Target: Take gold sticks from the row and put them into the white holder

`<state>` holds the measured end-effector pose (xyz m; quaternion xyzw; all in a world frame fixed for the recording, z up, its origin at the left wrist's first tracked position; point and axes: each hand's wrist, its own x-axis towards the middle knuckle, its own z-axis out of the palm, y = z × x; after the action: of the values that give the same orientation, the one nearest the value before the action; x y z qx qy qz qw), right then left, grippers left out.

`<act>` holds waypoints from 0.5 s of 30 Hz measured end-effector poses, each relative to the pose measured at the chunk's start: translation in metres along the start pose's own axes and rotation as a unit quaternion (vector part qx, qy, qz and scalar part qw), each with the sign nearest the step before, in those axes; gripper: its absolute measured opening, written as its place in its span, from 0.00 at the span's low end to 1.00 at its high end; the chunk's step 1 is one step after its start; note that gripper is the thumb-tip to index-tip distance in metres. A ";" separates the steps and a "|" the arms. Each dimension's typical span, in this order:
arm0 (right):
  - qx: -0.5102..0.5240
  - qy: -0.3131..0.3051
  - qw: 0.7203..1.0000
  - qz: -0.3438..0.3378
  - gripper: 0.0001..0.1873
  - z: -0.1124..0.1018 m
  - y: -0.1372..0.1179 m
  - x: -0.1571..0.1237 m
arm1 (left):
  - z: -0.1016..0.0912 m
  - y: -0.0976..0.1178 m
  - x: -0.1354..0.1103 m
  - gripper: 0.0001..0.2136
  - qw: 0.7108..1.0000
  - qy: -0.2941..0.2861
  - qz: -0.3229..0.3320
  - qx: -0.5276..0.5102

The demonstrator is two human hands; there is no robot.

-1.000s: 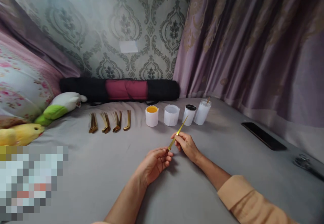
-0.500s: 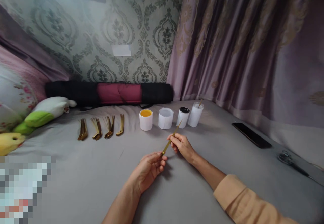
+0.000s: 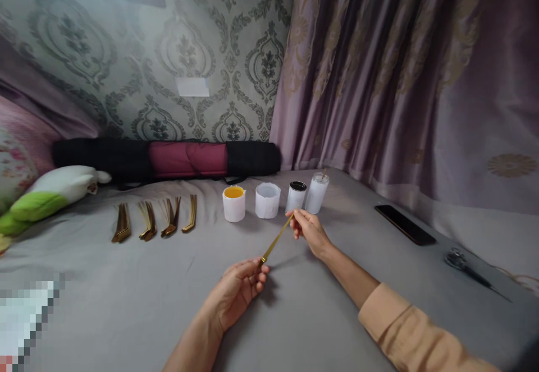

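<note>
A thin golden strip (image 3: 277, 240) is held between both hands over the grey sheet (image 3: 126, 299). My left hand (image 3: 238, 290) pinches its near end, fingers curled. My right hand (image 3: 309, 230) pinches its far end, close to the row of cups. That row holds a white cup with yellow contents (image 3: 234, 203), a white cup (image 3: 267, 200), a black-rimmed cup (image 3: 296, 194) and a taller white jar (image 3: 316, 192) with a stick in it. Several bundles of bent golden strips (image 3: 155, 220) lie in a row to the left.
A black and maroon roll (image 3: 168, 159) lies along the patterned wall. A white and green plush toy (image 3: 46, 195) is at the left. A black phone (image 3: 405, 224) and scissors (image 3: 469, 268) lie at the right, below the purple curtain (image 3: 412, 80).
My right hand has slid along the strip toward its far end, nearer the cups, so the hands are further apart. The camera has turned right, shifting everything leftward.
</note>
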<state>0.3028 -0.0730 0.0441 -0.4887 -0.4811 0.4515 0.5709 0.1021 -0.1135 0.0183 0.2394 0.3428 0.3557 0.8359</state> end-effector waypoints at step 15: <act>0.056 0.045 0.997 0.029 0.16 -0.012 -0.018 0.007 | -0.001 0.000 0.001 0.08 1.000 0.003 0.002 -0.001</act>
<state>0.3161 -0.0696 0.0620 -0.4896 -0.4148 0.4715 0.6050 0.1020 -0.1131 0.0172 0.2381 0.3441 0.3586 0.8344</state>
